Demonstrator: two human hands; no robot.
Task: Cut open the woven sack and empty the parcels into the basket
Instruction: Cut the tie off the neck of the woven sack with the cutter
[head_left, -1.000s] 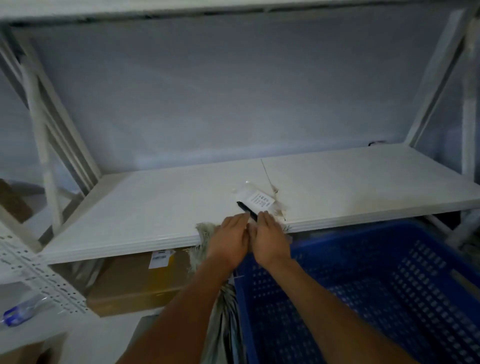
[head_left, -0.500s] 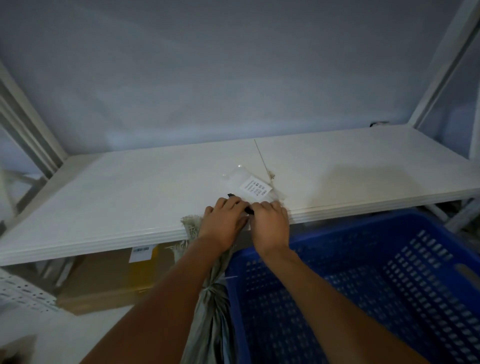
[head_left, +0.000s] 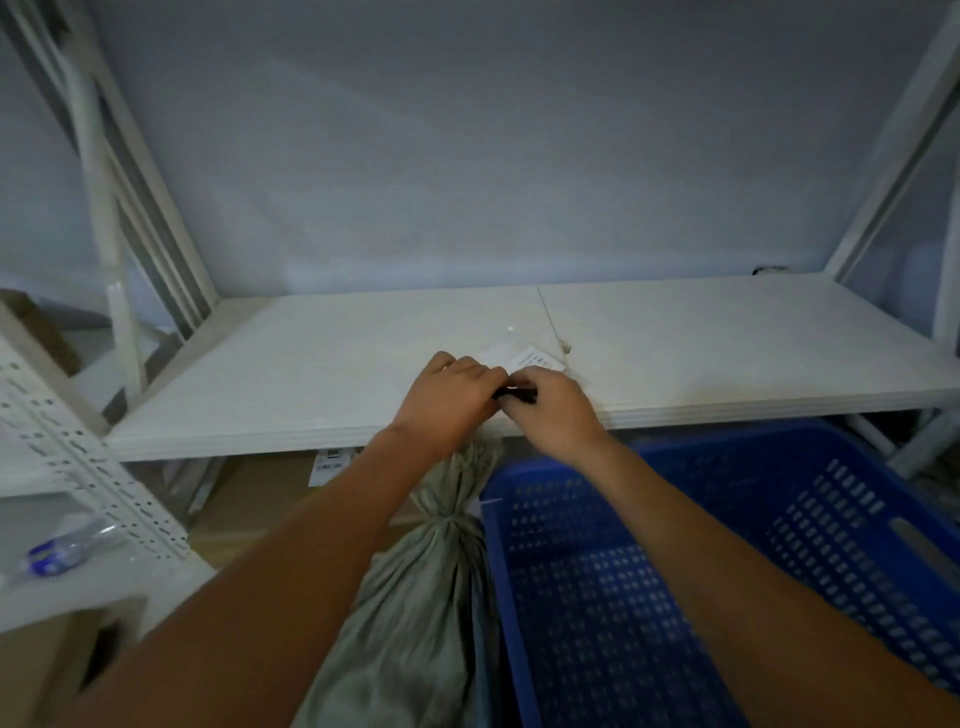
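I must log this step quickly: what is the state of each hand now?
Left hand: closed on one end of the small black tool.
Right hand: closed on the tool's other end.

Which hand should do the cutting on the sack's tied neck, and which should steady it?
Probably right hand: it grips the small black tool. The left hand sits directly above the sack, better for steadying.
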